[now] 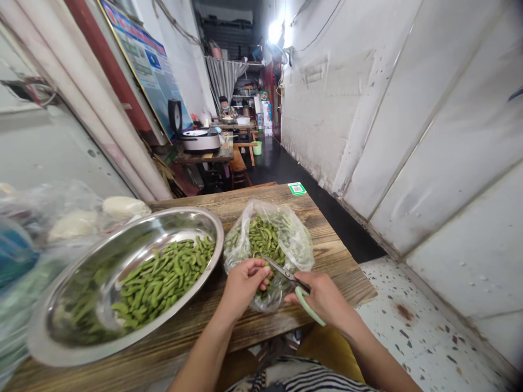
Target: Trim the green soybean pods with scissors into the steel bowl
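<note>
My right hand (324, 298) is closed round the pale green handles of a pair of scissors (288, 274). The blades point left and reach the fingertips of my left hand (247, 283). Those fingers are pinched together on a green soybean pod (267, 264), mostly hidden behind them. Both hands are over the near side of a clear plastic bag (300, 242), which lies open and is full of edamame pods (261, 235). To the left stands a large oval steel basin (218, 239) with a heap of green pods (165, 280) in it.
The wooden table (339, 261) carries a green QR-code sticker (297, 188) at its far corner. Plastic bags (81, 218) crowd the left side. Farther back, a rice cooker (200, 140) sits on another table, and a person (227, 109) sits behind it. A white wall (347, 98) runs along the right.
</note>
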`<control>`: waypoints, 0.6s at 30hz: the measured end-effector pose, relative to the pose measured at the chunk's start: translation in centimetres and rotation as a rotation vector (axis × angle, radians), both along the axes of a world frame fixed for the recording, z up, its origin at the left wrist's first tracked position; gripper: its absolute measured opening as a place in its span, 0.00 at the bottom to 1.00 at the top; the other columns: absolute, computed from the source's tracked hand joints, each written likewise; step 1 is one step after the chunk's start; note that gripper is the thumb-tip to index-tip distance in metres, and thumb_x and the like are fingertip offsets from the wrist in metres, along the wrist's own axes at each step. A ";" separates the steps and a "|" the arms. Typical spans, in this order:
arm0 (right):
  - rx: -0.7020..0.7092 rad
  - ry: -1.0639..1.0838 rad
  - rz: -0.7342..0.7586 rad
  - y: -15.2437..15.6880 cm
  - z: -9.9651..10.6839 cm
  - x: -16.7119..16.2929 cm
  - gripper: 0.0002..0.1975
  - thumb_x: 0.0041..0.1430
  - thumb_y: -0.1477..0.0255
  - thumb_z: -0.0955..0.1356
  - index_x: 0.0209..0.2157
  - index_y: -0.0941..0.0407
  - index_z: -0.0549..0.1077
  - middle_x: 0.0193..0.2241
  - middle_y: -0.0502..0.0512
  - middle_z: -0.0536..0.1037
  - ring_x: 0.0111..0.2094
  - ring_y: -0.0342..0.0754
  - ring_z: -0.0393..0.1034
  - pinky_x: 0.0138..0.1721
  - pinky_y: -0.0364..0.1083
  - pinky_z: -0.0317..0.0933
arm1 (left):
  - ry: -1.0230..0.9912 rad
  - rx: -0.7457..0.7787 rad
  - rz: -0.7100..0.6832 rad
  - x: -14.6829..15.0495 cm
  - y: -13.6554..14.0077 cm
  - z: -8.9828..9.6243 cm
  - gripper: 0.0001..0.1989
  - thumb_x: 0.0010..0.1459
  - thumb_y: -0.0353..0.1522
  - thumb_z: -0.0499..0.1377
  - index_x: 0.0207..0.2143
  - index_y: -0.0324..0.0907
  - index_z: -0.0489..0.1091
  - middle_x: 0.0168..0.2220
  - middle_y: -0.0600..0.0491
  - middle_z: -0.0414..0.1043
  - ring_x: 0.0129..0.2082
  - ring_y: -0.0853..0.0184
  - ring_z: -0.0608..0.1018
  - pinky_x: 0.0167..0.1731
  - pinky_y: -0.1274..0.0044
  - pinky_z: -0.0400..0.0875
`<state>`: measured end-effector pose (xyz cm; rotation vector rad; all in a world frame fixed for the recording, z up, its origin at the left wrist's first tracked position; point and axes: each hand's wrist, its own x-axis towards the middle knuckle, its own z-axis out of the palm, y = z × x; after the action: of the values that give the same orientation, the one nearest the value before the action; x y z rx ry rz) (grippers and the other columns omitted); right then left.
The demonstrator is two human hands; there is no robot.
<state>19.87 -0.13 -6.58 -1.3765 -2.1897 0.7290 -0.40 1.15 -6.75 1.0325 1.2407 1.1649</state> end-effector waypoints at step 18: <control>-0.104 0.043 -0.008 -0.4 1.2 -0.8 0.19 0.53 0.57 0.69 0.41 0.56 0.72 0.29 0.50 0.74 0.29 0.44 0.65 0.30 0.39 0.55 | -0.565 -0.090 0.203 1.4 -0.4 0.1 0.13 0.40 0.27 0.70 0.26 0.38 0.67 0.24 0.56 0.73 0.28 0.74 0.77 0.31 0.83 0.74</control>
<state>19.07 -0.53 -5.34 -1.4057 -2.1386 0.8730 0.96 0.76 -6.61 0.4627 0.9436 1.4185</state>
